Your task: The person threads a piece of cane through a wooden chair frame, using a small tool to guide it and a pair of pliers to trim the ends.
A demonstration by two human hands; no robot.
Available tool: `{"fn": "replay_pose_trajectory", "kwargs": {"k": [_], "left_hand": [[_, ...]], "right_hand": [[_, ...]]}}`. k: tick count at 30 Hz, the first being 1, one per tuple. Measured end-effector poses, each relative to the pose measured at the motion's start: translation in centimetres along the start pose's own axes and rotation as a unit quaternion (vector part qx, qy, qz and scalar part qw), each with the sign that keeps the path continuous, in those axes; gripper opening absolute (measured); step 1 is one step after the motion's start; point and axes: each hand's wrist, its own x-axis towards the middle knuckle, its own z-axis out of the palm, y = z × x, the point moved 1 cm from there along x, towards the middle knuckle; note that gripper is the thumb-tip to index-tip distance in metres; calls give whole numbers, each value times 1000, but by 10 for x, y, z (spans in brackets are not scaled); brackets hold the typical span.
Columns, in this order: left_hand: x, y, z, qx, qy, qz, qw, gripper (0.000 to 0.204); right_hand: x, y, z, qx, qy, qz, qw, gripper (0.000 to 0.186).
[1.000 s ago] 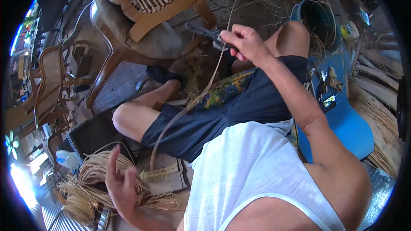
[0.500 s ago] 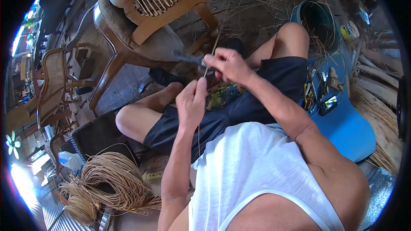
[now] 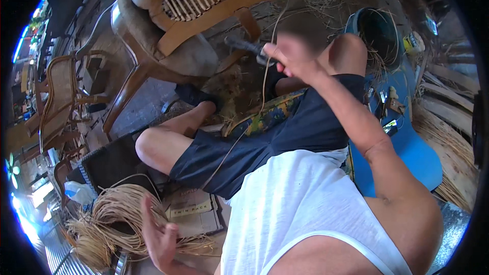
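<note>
Right hand, partly blurred, raised beyond the right half of the dark shorts of the seated person; its fingers are closed around a dark tool, whose far end points leftward. A thin pale strand passes by the thumb of this hand; whether it is pinched against the tool cannot be told. Below the hand, the strand bends and runs down across the left part of the shorts. Left hand, to the near left of the shorts: the fingers are spread, with nothing visible in their grasp. It overlaps a coil of pale strands in this view, and contact between the two cannot be determined. Between the coil and the shorts lies a flat brown cardboard piece with a lighter band. A camouflage-patterned cloth lies just beyond the shorts. Farther beyond, toward the left, is a wooden chair with rows of pale strips across its back frame. To the right of the shorts, a blue sheet bears small tools; beyond these is a dark teal bucket.
</note>
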Motion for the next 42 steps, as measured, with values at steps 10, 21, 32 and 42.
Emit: {"fn": "replay_pose_trajectory", "kwargs": {"k": [10, 21, 32, 42], "left_hand": [[174, 87, 215, -305, -230, -62, 922, 55], [95, 44, 136, -71, -63, 78, 992, 37], [4, -18, -4, 123, 56, -28, 990, 67], [173, 89, 199, -314, -196, -21, 929, 48]], "right_hand": [[-33, 7, 75, -42, 16, -16, 999, 38], [3, -18, -33, 72, 50, 52, 995, 33], [4, -4, -21, -41, 64, 7, 997, 38], [-34, 17, 79, -69, 29, -51, 996, 41]]}}
